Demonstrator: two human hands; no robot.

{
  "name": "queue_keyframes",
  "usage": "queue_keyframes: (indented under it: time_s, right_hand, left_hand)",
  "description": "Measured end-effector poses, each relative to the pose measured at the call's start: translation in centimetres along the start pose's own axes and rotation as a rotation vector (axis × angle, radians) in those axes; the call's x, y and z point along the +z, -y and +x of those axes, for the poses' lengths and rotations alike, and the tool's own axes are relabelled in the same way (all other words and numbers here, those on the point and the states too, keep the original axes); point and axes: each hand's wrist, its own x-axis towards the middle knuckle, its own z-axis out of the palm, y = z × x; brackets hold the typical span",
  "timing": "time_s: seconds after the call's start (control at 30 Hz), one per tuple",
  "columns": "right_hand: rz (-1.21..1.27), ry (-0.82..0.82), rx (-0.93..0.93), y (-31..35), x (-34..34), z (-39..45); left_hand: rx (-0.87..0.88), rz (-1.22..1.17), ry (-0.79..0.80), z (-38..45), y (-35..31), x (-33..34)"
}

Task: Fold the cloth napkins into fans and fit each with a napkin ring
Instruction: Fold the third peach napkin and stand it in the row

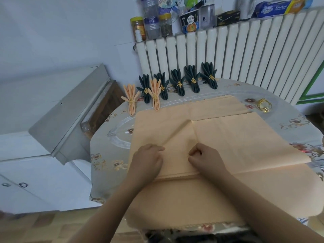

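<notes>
Head view: finished fans (pixel 178 83) line radiator (pixel 228 50).

Five dark green fan napkins (pixel 178 83) and two peach fan napkins (pixel 131 99) stand far on the counter (pixel 108 155); loose gold rings (pixel 264 105) lie right, count unclear.

Left hand (pixel 147 159) and right hand (pixel 204 157) side by side, fingers curled, forearms extended forward

The word "Kitchen" is printed on a blue package (pixel 272 8) lying atop the radiator (pixel 228 50). Chinese characters are borne by a paper cup (pixel 190 21) nearby, too small to be read.
</notes>
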Motion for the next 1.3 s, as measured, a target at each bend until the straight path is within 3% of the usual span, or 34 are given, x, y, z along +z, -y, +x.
queue_keyframes:
  time_s: [0.1, 0.2, 0.47, 0.6, 0.73, 0.8, 0.9, 1.1, 1.3]
  right_hand:
    - [0.008, 0.045, -0.009, -0.1, -0.3, 0.0]
    - [-0.029, 0.042, -0.048, -0.1, 0.0, 0.1]
    - [-0.108, 0.092, -0.13, -0.5, 0.2, 0.0]
    - [-0.33, 0.114, -0.182, -0.7, -0.1, -0.7]
    - [-0.578, -0.169, -0.417, -1.9, -0.6, -2.4]
    - [-0.64, -0.185, -0.46, -2.7, -1.3, -3.1]
    - [-0.621, -0.158, -0.464, -3.7, -1.8, -3.7]
    - [-0.548, -0.168, -0.485, -4.2, -1.5, -3.8]
    - [-0.526, -0.164, -0.488, -4.2, -1.4, -3.9]
  left_hand:
    - [0.012, 0.23, 0.217, -1.1, 1.2, 0.8]
    - [0.041, 0.32, 0.292, -1.8, 1.5, 1.9]
    - [0.075, 0.413, 0.322, -1.9, 2.2, 2.6]
    - [0.067, 0.407, 0.344, -2.0, 2.2, 2.7]
    - [0.07, 0.415, 0.38, -1.9, 2.2, 2.5]
    - [0.045, 0.4, 0.412, -1.8, 2.0, 2.3]
    - [0.03, 0.42, 0.437, -0.8, 0.7, 2.3]
    - [0.185, 0.349, 0.495, 3.9, -3.3, 5.4]
    - [0.107, 0.319, 0.413, 10.3, -5.1, 8.3]
